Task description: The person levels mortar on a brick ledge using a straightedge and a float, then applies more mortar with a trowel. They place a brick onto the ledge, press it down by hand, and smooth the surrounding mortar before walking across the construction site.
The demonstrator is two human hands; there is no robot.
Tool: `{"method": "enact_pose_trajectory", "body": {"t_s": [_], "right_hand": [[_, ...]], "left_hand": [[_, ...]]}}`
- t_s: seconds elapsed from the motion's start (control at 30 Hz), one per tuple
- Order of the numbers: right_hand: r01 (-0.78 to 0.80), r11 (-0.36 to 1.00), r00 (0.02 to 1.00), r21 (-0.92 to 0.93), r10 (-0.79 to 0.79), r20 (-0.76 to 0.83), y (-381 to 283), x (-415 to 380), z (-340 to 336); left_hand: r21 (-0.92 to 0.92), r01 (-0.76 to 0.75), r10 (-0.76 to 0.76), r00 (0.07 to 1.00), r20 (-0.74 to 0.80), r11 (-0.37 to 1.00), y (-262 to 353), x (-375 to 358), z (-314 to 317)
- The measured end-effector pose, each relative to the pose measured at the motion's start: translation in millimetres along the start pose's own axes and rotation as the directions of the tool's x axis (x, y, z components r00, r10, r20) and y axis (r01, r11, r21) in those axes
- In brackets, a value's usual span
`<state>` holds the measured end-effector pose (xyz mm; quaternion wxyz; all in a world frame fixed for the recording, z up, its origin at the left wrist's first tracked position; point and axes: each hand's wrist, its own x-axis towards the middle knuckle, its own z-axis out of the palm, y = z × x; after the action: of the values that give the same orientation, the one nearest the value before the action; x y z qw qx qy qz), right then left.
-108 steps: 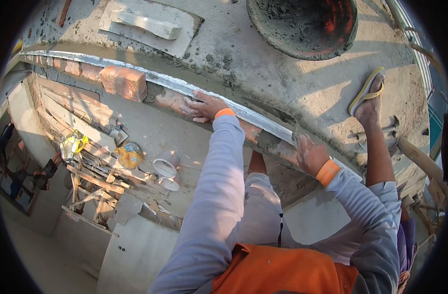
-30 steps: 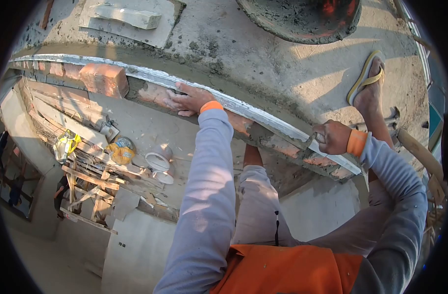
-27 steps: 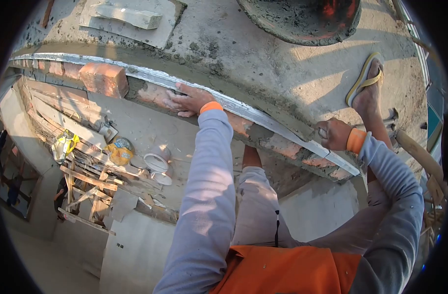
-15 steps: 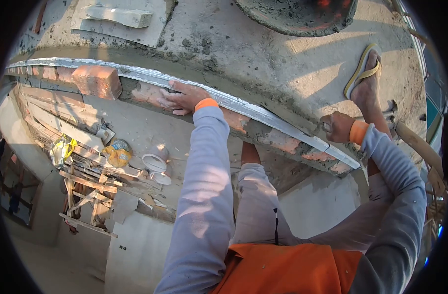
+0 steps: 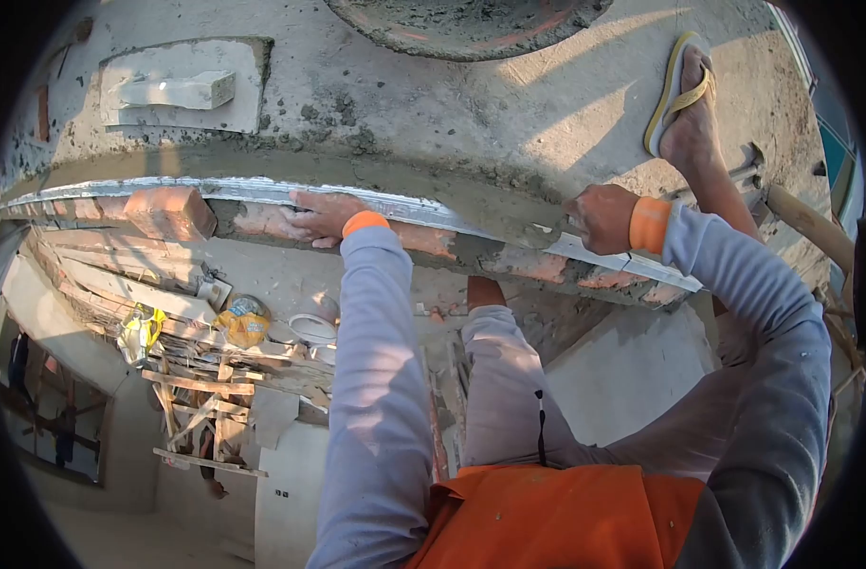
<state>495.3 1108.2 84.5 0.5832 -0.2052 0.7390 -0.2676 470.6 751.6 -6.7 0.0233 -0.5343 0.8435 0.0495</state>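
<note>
A long silvery metal straightedge (image 5: 234, 188) runs along the rim of the brick ledge (image 5: 419, 239). My left hand (image 5: 328, 218) grips it, with fingers over the bar and against the brick face. A loose red brick (image 5: 170, 213) sits against the bar farther left. My right hand (image 5: 603, 218) is closed round what looks like a trowel (image 5: 509, 220), its handle hidden in the fist. The mortar-smeared blade points left, lying over part of the bar and the wet mortar strip (image 5: 262, 163) behind it.
A mortar basin (image 5: 471, 47) stands at the top, with a plastering float (image 5: 177, 90) to its left. A hammer (image 5: 750, 166) lies near my sandalled foot (image 5: 689, 123). Below the ledge is a drop, with scrap timber (image 5: 200, 384), a white bucket (image 5: 311, 328) and another person's arm (image 5: 211, 469).
My right hand has moved left and slightly up along the ledge, bringing the trowel blade over the bar. My left hand stays on the straightedge. The view has shifted right.
</note>
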Motion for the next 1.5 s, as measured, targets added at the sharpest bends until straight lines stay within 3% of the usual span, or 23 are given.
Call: {"method": "enact_pose_trajectory", "body": {"t_s": [0.03, 0.07, 0.13, 0.3, 0.37, 0.43, 0.5, 0.53, 0.6, 0.7, 0.8, 0.87, 0.9, 0.97, 1.17, 1.2, 1.27, 1.33, 1.4, 1.43, 1.5], "right_hand": [[-0.006, 1.000, 1.000, -0.009, 0.006, 0.017, 1, -13, -6], [0.001, 1.000, 1.000, -0.012, -0.001, 0.017, 1, -22, -8], [-0.087, 0.996, 0.995, -0.013, 0.087, 0.043, 2, -28, -13], [-0.003, 0.996, 0.999, 0.095, 0.006, -0.035, 20, 47, 1], [0.134, 0.981, 0.983, 0.142, -0.113, -0.144, 12, 72, 4], [0.140, 0.978, 0.990, 0.156, -0.135, -0.038, -1, 62, -19], [0.137, 0.978, 0.987, 0.156, -0.149, 0.064, -10, 48, -35], [0.179, 0.966, 0.980, 0.184, -0.192, 0.053, -6, 37, -37], [0.232, 0.954, 0.969, 0.187, -0.244, 0.040, -12, 38, -49], [0.140, 0.953, 0.986, 0.270, -0.160, 0.053, -23, 60, -55], [0.128, 0.968, 0.990, 0.215, -0.112, -0.083, -10, 127, -47], [0.253, 0.953, 0.967, 0.165, -0.242, -0.080, -24, 154, -45], [0.249, 0.953, 0.968, 0.174, -0.240, -0.071, -28, 154, -44], [0.193, 0.967, 0.970, 0.165, -0.213, 0.116, -35, 146, -64], [0.291, 0.926, 0.943, 0.239, -0.319, 0.089, -35, 96, -79], [0.208, 0.934, 0.962, 0.290, -0.248, 0.110, -38, 82, -84], [0.216, 0.933, 0.962, 0.286, -0.255, 0.103, -18, 66, -65], [0.212, 0.931, 0.962, 0.297, -0.252, 0.104, 6, 44, -47], [0.102, 0.964, 0.989, 0.244, -0.124, 0.076, 23, 20, -37], [0.090, 0.964, 0.990, 0.252, -0.113, 0.079, 34, 15, -26], [0.130, 0.989, 0.991, 0.071, -0.131, 0.015, 55, 15, -2]], "left_hand": [[0.269, -0.134, 0.131, 0.991, 0.027, 0.954, -2, 0, 4], [0.269, -0.129, 0.128, 0.992, 0.020, 0.955, 1, 0, 2], [-0.154, 0.171, -0.164, 0.985, 0.057, 0.973, 10, 3, -1], [-0.198, 0.165, -0.158, 0.986, 0.048, 0.966, 21, -4, -14], [-0.160, 0.028, -0.025, 0.999, 0.020, 0.987, 2, 4, 5], [-0.096, -0.112, 0.101, 0.989, -0.107, 0.989, -12, 8, 17], [-0.193, 0.150, -0.152, 0.988, 0.006, 0.970, 19, -1, -8], [-0.181, 0.084, -0.090, 0.996, -0.026, 0.980, 6, 2, 6], [-0.251, 0.119, -0.127, 0.992, -0.016, 0.961, 25, -4, -13], [-0.262, 0.128, -0.147, 0.987, -0.057, 0.956, 23, -4, -15], [-0.277, 0.134, -0.132, 0.991, 0.024, 0.952, 26, -1, -17], [-0.274, 0.148, -0.143, 0.989, 0.040, 0.950, 23, -1, -16], [-0.262, 0.152, -0.146, 0.988, 0.044, 0.953, 19, -3, -18], [-0.306, 0.139, -0.134, 0.990, 0.039, 0.942, 26, -4, -20], [-0.281, 0.116, -0.124, 0.992, -0.011, 0.953, 24, -4, -18], [-0.302, 0.118, -0.119, 0.993, 0.015, 0.946, 22, -3, -17], [-0.357, 0.174, -0.146, 0.984, 0.105, 0.918, 30, -7, -27], [-0.328, 0.143, -0.125, 0.989, 0.077, 0.934, 27, -5, -23], [-0.299, 0.118, -0.106, 0.993, 0.056, 0.947, 21, -4, -17], [-0.328, 0.118, -0.105, 0.993, 0.058, 0.937, 18, -4, -14], [-0.359, 0.114, -0.096, 0.993, 0.068, 0.926, 16, -2, -9]]}}
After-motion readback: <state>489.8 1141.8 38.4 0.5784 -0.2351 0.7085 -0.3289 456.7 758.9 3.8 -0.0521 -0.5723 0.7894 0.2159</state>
